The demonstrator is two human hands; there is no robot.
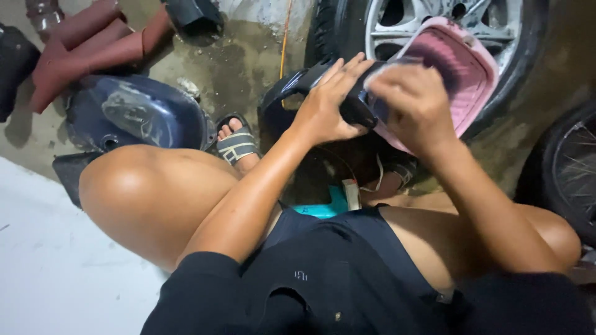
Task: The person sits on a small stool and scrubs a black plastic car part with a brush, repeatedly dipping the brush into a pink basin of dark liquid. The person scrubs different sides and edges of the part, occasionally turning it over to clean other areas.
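Gripping a dark plastic body panel (347,99) above the knees, the left hand (326,105) is clamped on its curved upper edge, fingers spread over the top. The right hand (413,102) is closed on a small pale pad or cloth, too blurred to identify, and presses it against the panel's right end. Judged step: rubbing down the panel surface; continuing calls for a firm left-hand hold while the right works across.

Directly behind the hands a pink basin (462,62) leans against a car wheel (434,25). A second dark panel (139,115) lies on the wet concrete floor (248,68) to the left, with dark red panels (93,46) toward the upper left corner. A sandalled foot (237,146) rests between. No packages, labels or signs are legible.
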